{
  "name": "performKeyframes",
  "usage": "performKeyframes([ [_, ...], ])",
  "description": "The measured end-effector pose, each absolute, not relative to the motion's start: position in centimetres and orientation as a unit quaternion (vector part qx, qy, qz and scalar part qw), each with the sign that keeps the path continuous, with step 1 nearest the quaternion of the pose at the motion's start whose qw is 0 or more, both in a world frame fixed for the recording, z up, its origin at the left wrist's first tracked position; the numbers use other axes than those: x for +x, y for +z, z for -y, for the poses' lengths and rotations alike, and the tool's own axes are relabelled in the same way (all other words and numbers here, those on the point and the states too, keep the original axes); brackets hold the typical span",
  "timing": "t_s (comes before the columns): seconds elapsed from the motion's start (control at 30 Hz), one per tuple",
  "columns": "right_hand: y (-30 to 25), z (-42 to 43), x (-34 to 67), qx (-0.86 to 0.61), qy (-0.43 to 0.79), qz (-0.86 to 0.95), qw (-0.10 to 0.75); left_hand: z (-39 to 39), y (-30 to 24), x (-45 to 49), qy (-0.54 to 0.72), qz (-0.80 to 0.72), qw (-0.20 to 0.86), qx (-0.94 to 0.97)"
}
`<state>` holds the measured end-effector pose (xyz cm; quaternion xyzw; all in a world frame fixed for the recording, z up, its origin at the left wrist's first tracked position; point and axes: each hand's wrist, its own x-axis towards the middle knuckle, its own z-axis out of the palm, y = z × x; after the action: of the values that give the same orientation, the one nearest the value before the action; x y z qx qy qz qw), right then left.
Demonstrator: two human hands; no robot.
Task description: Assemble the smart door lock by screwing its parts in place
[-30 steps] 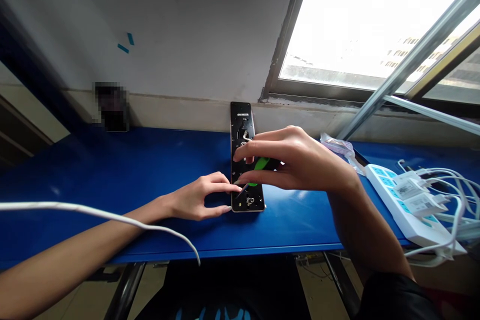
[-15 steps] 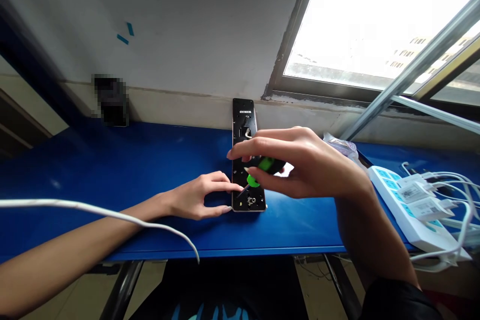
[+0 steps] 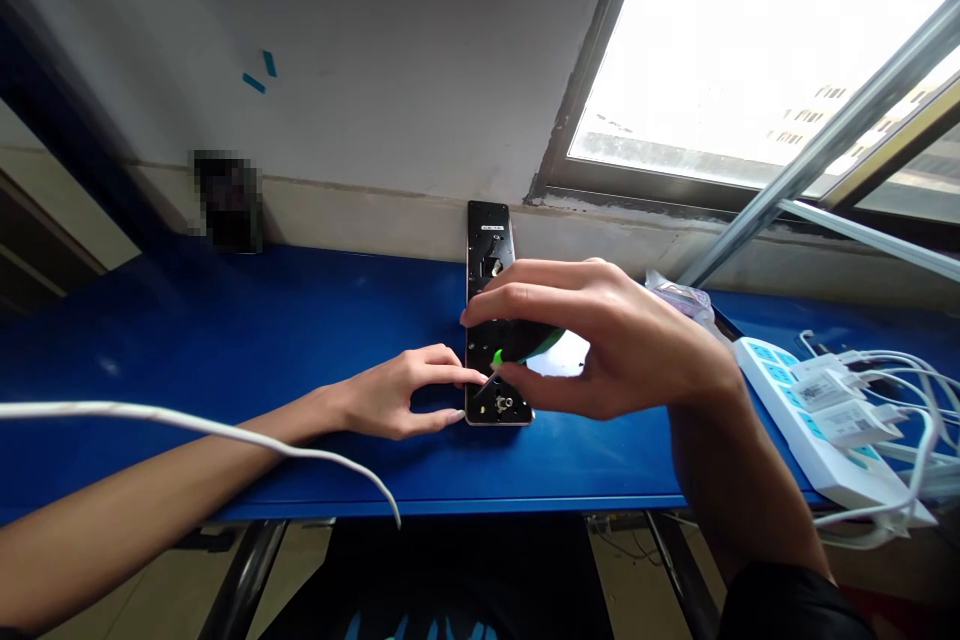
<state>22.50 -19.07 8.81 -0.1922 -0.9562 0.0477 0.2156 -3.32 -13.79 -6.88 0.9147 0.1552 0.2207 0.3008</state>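
At the middle of a blue metal worktop [image 3: 225,350], close to its back edge, an opened smartphone [image 3: 489,250] lies flat, its black inner frame bared inside a gold-toned rim, its long axis running from the wall toward the front edge. A person's left hand [image 3: 397,392] comes in from the left, fingers extended and slightly spread, not gripping but pressing against the phone's lower end, apparently to pin it steady on the smooth surface. The right hand [image 3: 611,345] arches over from the right, thumb and fingers closed around a green-handled screwdriver [image 3: 529,345], held low and angled so that its thin steel shaft [image 3: 486,383] points down at the phone's lower part, just beside the left fingertips; whether the tip touches the phone cannot be told. At the worktop's right end, a white power strip [image 3: 810,425] carries plugged-in chargers [image 3: 821,390] amid a tangle of white cables, a clear plastic bag [image 3: 679,298] lies by the back edge, and a white cable [image 3: 187,420] drapes across the left forearm.
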Motion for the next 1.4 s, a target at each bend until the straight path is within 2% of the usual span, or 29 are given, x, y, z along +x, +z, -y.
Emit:
performKeyframes([
  [0.27,9.00,19.32,22.54,-0.190,0.063,0.958,0.208,13.78,-7.01,-3.31,0.219,-0.154,0.302,0.915],
  [0.43,9.02,19.10,22.82,-0.191,0.021,0.957,0.219,13.79,-6.91,-3.33,0.215,-0.156,0.301,0.916],
  [0.6,9.10,18.93,22.78,-0.199,0.060,0.956,0.206,13.76,-7.01,-3.36,0.216,-0.159,0.303,0.914],
  [0.8,8.97,18.80,22.80,-0.186,0.037,0.955,0.227,13.75,-7.24,-3.36,0.209,-0.159,0.308,0.915],
  [1.4,9.36,18.90,22.98,-0.205,0.076,0.955,0.200,13.81,-7.08,-3.33,0.208,-0.164,0.309,0.914],
])
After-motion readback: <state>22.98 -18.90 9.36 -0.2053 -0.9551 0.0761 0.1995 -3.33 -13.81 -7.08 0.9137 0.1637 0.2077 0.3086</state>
